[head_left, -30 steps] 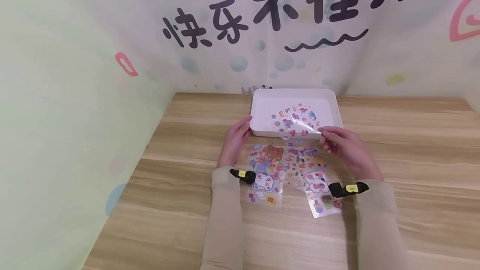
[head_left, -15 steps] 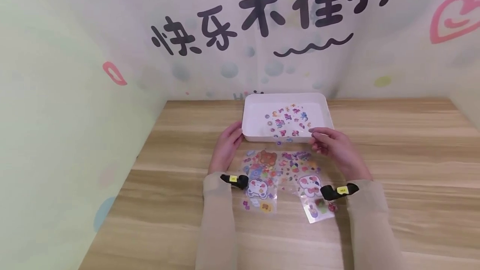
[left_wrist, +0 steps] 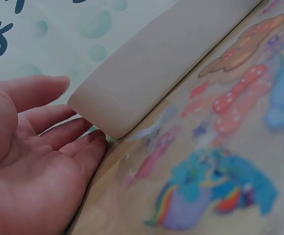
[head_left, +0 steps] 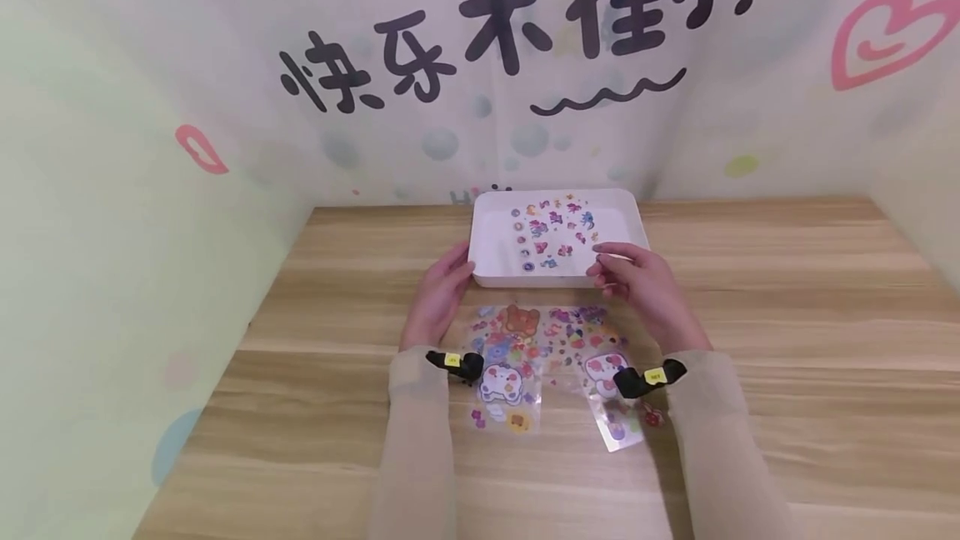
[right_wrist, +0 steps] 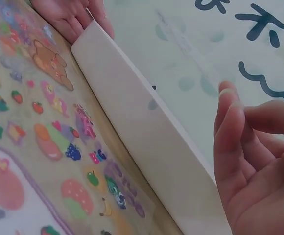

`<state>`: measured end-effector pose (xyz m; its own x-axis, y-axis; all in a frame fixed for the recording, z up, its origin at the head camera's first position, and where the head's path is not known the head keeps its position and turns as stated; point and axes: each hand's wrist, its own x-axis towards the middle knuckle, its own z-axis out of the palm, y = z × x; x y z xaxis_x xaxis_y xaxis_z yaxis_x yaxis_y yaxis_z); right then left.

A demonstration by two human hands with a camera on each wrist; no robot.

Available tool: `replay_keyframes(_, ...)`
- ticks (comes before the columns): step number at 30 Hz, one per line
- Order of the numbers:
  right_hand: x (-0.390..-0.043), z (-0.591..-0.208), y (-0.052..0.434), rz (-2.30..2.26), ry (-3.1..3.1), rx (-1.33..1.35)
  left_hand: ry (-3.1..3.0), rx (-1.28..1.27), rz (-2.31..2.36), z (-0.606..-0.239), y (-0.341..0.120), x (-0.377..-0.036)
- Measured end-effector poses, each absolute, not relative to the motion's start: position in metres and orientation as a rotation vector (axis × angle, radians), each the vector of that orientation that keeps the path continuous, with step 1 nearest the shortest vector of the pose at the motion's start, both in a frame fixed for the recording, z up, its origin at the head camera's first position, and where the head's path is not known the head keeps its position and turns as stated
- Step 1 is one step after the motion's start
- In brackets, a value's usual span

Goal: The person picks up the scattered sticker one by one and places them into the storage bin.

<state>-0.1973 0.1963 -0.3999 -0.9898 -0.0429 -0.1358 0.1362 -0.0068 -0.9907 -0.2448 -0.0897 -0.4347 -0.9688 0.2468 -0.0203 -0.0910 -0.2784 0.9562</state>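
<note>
sticker sheet (head_left: pixel 553 233) now fully in white tray (head_left: pixel 487 273) | right hand (head_left: pixel 637 282) relaxed, released | left hand (head_left: pixel 438 294) spread on tray corner, left wrist view only

Sticker sheet (head_left: pixel 553 234) flat in white tray (head_left: pixel 491 273)

A pale wood-grain table (head_left: pixel 787 340) fills the corner. Behind it hangs a pastel backdrop (head_left: pixel 420 132) with black Chinese lettering (head_left: pixel 480 36), pink hearts and, it seems, faint bubbles.

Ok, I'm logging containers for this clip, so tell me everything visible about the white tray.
The white tray is a shallow rectangular dish with rounded corners, smooth like plastic, flat on the wooden table near the wall. A clear sticker sheet lies inside. The left hand rests against its near-left corner; the right hand is at its near-right edge.
</note>
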Motion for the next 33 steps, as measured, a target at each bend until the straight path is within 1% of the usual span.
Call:
replay_keyframes(6, -0.203, -0.382, 0.193, -2.153, 2.159, 0.111, 1.787, 0.196, 2.341, -0.421, -0.083, -0.252)
replay_keyframes(11, -0.208, -0.376, 0.190, -2.166, 2.140, 0.101, 1.817, 0.128, 2.317, -0.426, -0.081, -0.255)
replay_keyframes(18, -0.214, -0.377, 0.179, -2.097, 2.167, 0.094, 1.829, 0.112, 2.333, -0.432, -0.086, -0.249)
replay_keyframes(25, -0.219, -0.382, 0.171, -2.090, 2.183, 0.039, 1.846, 0.022, 2.348, -0.447, -0.089, -0.247)
replay_keyframes(33, -0.219, -0.387, 0.171, -2.027, 2.260, 0.016, 1.802, 0.049, 2.374, -0.448, -0.083, -0.244)
